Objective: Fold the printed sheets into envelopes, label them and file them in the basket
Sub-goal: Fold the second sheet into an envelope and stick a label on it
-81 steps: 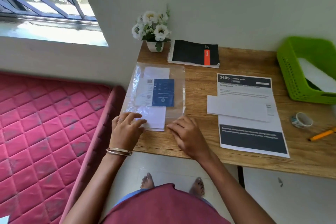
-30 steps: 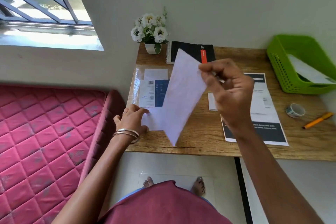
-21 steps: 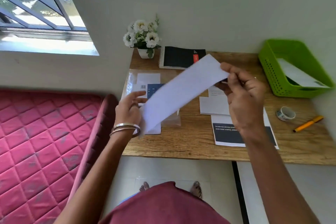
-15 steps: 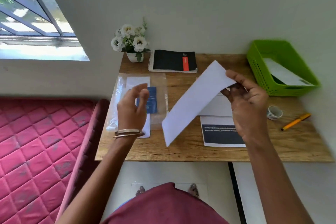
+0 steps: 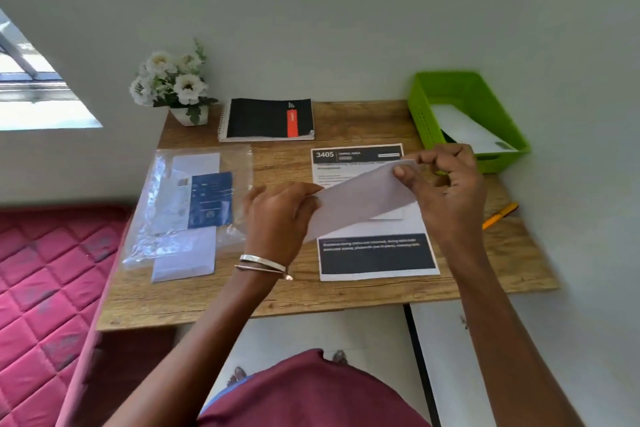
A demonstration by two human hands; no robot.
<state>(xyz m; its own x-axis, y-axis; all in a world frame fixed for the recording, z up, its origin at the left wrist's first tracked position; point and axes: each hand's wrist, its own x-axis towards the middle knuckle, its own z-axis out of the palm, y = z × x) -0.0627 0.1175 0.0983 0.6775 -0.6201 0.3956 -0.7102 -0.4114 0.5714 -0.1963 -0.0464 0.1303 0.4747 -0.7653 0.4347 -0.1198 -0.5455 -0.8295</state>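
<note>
A white envelope point(image 5: 360, 199) hangs in the air above the desk, held at both ends. My left hand point(image 5: 280, 218) grips its lower left end, and my right hand point(image 5: 446, 191) pinches its upper right end. Under it lies a printed sheet point(image 5: 374, 253) headed 3405, with another white envelope partly hidden on top. A clear plastic pack point(image 5: 188, 204) of envelopes with a blue label lies at the left. The green basket point(image 5: 460, 94) at the back right holds a white envelope point(image 5: 467, 130).
A black spiral notebook point(image 5: 266, 120) and a pot of white flowers point(image 5: 173, 87) stand at the back of the wooden desk point(image 5: 291, 295). An orange pen point(image 5: 500, 215) lies at the right. A pink mattress point(image 5: 45, 288) adjoins the desk's left side.
My right hand pulled an envelope out of the plastic pack and carried it right. My left hand left the pack and took hold of the envelope's other end. The camera turned right.
</note>
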